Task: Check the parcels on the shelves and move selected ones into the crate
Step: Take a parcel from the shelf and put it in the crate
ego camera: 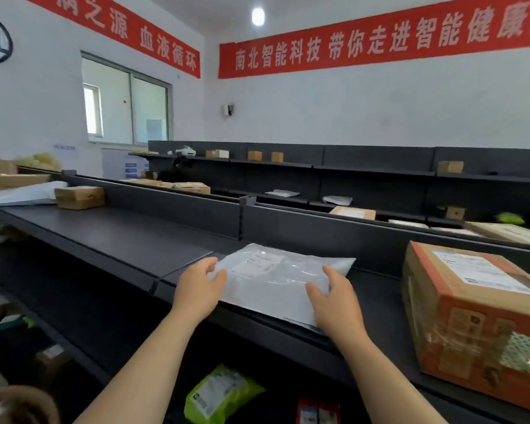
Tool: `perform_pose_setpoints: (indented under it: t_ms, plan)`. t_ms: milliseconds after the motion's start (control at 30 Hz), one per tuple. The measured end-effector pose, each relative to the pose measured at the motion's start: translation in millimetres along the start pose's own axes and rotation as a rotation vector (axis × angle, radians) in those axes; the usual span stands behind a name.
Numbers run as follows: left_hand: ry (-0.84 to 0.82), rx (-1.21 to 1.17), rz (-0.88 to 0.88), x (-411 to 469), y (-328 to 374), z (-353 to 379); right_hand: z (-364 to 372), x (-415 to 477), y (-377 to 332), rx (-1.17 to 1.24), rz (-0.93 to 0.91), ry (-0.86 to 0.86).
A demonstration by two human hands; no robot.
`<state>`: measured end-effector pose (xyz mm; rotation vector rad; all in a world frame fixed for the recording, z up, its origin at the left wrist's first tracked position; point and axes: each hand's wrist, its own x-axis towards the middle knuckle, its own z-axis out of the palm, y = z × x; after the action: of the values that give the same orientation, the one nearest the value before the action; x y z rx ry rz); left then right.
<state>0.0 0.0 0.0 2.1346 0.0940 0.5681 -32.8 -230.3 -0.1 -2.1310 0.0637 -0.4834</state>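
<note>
A flat white plastic mailer bag (276, 278) with a printed label lies on the dark top shelf (120, 237) in front of me. My left hand (198, 289) rests at the bag's left edge with its fingers loosely extended onto the plastic. On the bag's near right corner sits my right hand (334, 296), fingers spread over it. Neither hand plainly grips the bag. No crate is in view.
A large orange-brown carton (478, 319) stands on the same shelf just right of the bag. A small brown box (79, 197) and another white bag (19, 194) lie far left. Below are a green mailer (221, 393) and other parcels. More shelves with parcels run behind.
</note>
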Motion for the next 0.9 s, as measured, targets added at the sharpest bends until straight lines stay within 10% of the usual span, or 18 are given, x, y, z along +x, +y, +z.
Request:
perform_pose_setpoints:
  t_ms: [333,900]
  plan:
    - [-0.196,0.22,0.01,82.2,-27.8,25.7,16.2,15.6,6.1,-0.19,0.123,0.064]
    - [-0.14,-0.33,0.208,66.6,-32.3,15.8,11.3,-1.1,-5.9,-0.029,-0.024,0.322]
